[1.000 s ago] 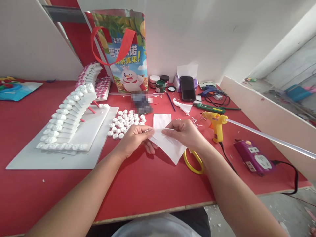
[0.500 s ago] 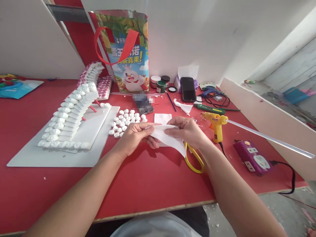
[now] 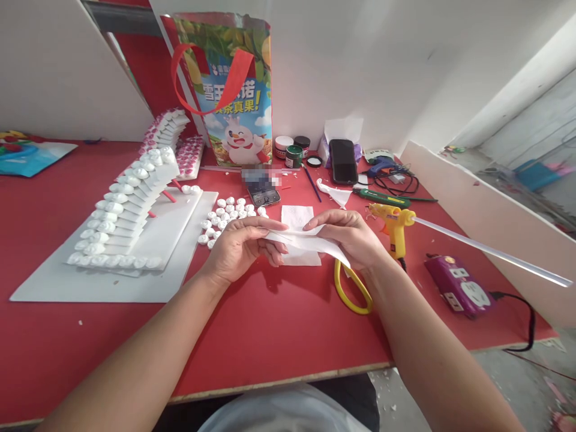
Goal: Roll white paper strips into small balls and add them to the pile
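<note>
Between both hands, above the red table, is a folded strip of thin white tissue paper (image 3: 310,245). My left hand (image 3: 245,246) pinches its left end between thumb and fingers. My right hand (image 3: 348,235) grips the other end, from which a loose tail hangs down to the right. Beneath them lies a flat sheet of the same white paper (image 3: 297,215). Many small rolled white paper rosettes (image 3: 229,210) sit just left of my left hand. Yellow-handled scissors (image 3: 353,294) lie below my right hand, their blades hidden.
A curved white model edged with rosettes (image 3: 130,198) stands on a white board (image 3: 135,294) at left. A yellow glue gun (image 3: 393,225) with a long glue stick and a purple power strip (image 3: 461,285) are at right. Behind are a printed bag (image 3: 238,132), paint jars (image 3: 294,156) and a phone (image 3: 342,161).
The paper has been folded over into a narrower strip, with a crease along its upper edge. My right hand has shifted slightly right, and more of the sheet beneath shows.
</note>
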`<state>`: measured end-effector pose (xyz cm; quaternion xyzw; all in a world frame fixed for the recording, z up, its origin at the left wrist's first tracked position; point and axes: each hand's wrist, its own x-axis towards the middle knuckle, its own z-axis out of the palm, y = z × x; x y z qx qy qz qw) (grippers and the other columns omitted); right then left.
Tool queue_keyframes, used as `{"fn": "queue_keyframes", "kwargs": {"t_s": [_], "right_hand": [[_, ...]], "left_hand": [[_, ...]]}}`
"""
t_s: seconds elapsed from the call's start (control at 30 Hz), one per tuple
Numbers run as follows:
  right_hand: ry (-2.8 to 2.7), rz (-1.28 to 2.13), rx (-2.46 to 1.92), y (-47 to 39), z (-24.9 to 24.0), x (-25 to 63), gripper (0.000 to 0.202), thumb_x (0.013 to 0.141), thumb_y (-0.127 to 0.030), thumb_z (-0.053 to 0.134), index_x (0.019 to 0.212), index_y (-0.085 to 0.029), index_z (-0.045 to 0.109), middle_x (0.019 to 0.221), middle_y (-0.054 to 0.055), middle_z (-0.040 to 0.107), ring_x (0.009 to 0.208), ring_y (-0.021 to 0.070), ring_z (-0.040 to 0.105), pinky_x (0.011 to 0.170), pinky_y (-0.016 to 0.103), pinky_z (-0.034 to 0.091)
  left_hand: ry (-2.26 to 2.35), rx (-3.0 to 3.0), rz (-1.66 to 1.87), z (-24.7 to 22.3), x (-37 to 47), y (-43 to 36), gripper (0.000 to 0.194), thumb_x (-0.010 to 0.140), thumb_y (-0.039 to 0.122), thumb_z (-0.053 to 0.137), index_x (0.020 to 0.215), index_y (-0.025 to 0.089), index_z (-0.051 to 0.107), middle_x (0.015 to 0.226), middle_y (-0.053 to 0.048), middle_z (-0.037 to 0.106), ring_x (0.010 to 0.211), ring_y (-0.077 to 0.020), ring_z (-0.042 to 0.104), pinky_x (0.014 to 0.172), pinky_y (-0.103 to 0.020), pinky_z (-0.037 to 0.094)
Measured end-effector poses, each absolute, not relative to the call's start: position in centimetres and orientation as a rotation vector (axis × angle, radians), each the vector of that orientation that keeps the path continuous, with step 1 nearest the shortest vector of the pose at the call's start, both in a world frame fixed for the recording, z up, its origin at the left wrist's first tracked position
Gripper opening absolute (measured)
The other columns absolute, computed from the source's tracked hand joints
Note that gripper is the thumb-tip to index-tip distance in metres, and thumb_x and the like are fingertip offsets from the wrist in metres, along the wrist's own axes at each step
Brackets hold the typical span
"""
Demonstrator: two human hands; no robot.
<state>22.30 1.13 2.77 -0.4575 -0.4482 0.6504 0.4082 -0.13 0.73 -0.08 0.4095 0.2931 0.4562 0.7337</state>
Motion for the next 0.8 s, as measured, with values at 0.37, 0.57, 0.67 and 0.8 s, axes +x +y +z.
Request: {"fn": "queue_keyframes", "kwargs": {"t_s": [0.37,0.57,0.67,0.8], "right_hand": [[-1.278,1.583,-1.246,1.4,3.1,23.9,0.022,0.075,-0.029,0.070,0.094,-0.020,0.076,0.067,-0.001,0.068,0.051,0.0119,0.055,0.049,0.024,0.039],[-1.511,1.644,-1.247,1.3,3.4,25.6,0.065,0.089,-0.074,0.058,0.121,-0.020,0.075,0.109,0.012,0.080,0.098,0.0244,0.074,0.082,0.031,0.055],[-1.631,1.684,-1.249,1.1,3.4,24.5,0.062,0.085,-0.072,0.066,0.106,-0.015,0.077,0.093,0.009,0.079,0.079,0.0194,0.071,0.066,0.026,0.051],[-1.825,1.665,-1.219,1.0,2.9,23.2,0.046,0.080,-0.058,0.077,0.088,-0.013,0.077,0.072,0.002,0.070,0.062,0.0121,0.058,0.053,0.023,0.041]], "left_hand": [[0.789,1.048,0.934,-0.3,-0.5,0.8,0.036,0.083,0.034,0.077,0.110,0.010,0.076,0.066,-0.007,0.076,0.049,-0.0177,0.070,0.052,-0.027,0.057],[0.738,1.192,0.777,0.2,-1.0,0.6,0.044,0.090,0.031,0.072,0.128,0.008,0.068,0.071,-0.009,0.078,0.053,-0.0195,0.073,0.056,-0.028,0.058],[0.691,1.248,0.715,0.6,-0.7,0.3,0.036,0.093,0.029,0.069,0.123,0.010,0.070,0.070,-0.007,0.078,0.053,-0.0183,0.073,0.058,-0.027,0.058],[0.715,1.307,0.720,0.8,-0.6,0.2,0.030,0.093,0.028,0.067,0.118,0.011,0.071,0.068,-0.005,0.077,0.051,-0.0165,0.072,0.056,-0.025,0.057]]}}
